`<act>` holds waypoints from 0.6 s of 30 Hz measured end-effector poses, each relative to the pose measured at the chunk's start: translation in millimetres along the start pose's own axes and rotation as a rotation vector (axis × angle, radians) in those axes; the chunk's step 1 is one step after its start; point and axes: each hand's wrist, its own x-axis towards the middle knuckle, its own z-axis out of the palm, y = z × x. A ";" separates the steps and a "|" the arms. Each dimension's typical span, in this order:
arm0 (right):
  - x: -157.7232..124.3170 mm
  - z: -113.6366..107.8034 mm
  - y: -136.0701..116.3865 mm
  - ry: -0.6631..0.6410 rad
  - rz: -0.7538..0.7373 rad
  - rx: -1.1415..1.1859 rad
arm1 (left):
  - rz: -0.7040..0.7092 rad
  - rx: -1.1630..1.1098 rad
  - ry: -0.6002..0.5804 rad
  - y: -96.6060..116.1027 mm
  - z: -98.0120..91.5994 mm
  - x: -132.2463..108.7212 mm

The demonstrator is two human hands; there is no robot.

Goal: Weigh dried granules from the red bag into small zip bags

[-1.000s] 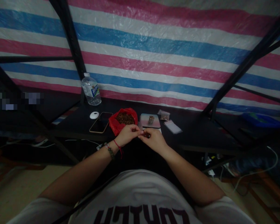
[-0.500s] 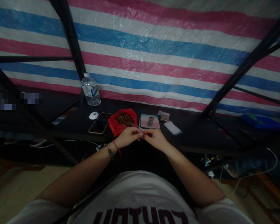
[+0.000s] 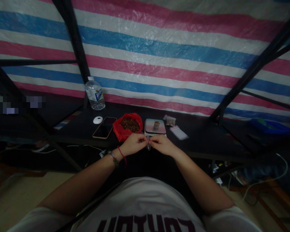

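Left hand (image 3: 136, 143) and right hand (image 3: 163, 144) have been drawn slightly apart; a small clear pouch (image 3: 148, 145) is exposed between, pinched in both grips, its edge seemingly being worked; red bag (image 3: 119, 130) at its ten o'clock.

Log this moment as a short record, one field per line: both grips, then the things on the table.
Left grip: pinching a small clear bag
Right grip: pinching the same bag's other side
Bag contents: too small to tell
Red bag: open, holding brown bits
Flat device: small container on top
Right side: filled clear packet, pale flat packet
Left side: phone, white rounded object
Behind those: standing bottle
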 end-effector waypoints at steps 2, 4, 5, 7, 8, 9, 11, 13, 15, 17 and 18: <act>1.6 3.8 -1.1 0.033 -0.005 -0.042 | -0.009 0.053 0.028 2.5 1.2 -0.6; 2.9 7.7 -5.0 0.070 0.005 -0.082 | -0.042 0.085 0.052 4.4 2.7 -0.7; 3.2 9.2 -7.8 0.089 0.019 -0.100 | -0.062 0.096 0.062 5.1 3.4 -0.6; 3.1 10.8 -14.5 0.115 0.052 -0.133 | -0.092 0.109 0.079 6.1 4.5 -0.2; 2.8 11.1 -17.8 0.121 0.068 -0.146 | -0.101 0.115 0.086 6.4 4.9 0.1; 2.3 11.2 -20.9 0.123 0.083 -0.158 | -0.110 0.119 0.092 6.6 5.2 0.3; 1.3 11.7 -25.3 0.128 0.108 -0.176 | -0.129 0.122 0.094 6.9 5.5 0.6; 0.4 12.7 -27.1 0.134 0.133 -0.189 | -0.143 0.124 0.088 7.0 5.4 0.6; -0.1 13.6 -26.3 0.157 0.157 -0.220 | -0.145 0.132 0.092 6.9 4.6 0.5; -0.3 13.7 -23.8 0.194 0.184 -0.271 | -0.137 0.145 0.110 6.7 3.3 0.3; -0.2 13.3 -22.2 0.214 0.199 -0.295 | -0.136 0.151 0.118 6.8 2.5 0.3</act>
